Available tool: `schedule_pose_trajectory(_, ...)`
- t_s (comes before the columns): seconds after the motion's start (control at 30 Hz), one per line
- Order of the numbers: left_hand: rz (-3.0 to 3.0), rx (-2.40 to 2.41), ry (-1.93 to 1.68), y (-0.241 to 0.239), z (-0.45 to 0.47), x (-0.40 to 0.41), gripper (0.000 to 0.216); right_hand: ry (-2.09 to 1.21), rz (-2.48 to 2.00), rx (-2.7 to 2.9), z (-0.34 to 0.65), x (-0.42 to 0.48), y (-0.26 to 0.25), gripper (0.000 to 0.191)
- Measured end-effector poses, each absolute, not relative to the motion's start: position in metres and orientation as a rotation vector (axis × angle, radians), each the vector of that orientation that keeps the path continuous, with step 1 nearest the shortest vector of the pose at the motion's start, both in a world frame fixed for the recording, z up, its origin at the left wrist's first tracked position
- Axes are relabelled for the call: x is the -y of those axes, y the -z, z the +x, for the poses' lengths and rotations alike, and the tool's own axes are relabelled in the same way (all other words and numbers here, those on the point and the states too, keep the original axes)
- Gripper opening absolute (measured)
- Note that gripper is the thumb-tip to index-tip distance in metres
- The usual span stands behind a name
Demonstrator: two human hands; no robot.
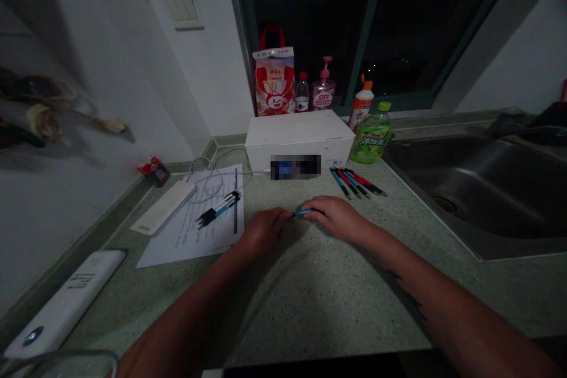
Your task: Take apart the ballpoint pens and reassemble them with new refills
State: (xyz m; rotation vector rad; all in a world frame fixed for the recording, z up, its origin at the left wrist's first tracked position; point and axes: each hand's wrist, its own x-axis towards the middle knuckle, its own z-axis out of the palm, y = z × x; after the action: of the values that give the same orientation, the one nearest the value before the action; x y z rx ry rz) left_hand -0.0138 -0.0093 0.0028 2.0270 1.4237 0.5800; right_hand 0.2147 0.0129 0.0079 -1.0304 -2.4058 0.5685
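Observation:
Both my hands meet over the middle of the speckled counter (310,295). My left hand (263,229) and my right hand (337,217) are each closed on an end of a blue pen (302,212) held level between them. Several more pens (358,183), red and blue with dark tips, lie in a row just behind my right hand. Two or three other pens (219,208) rest on a sheet of paper (199,218) to the left of my left hand.
A white box (299,133) stands behind the hands, with a red bag (273,77), bottles (322,87) and a green bottle (372,134) near the dark window. A steel sink (478,186) lies at the right. White power banks (163,208) (66,301) and a cable lie at the left.

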Motion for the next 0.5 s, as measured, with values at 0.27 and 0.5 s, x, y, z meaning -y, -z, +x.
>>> schedule_pose_trajectory(0.27,2.227,-1.428,-0.711,0.008,-0.012,0.007,0.026,-0.617,-1.205,2.392,0.211,-0.012,-0.006,0.024)
schedule_pose_trajectory(0.5,2.264,-1.461,-0.713,0.011,-0.012,0.006,0.025,-0.767,-1.173,2.283,0.210,-0.014,-0.002,0.014)
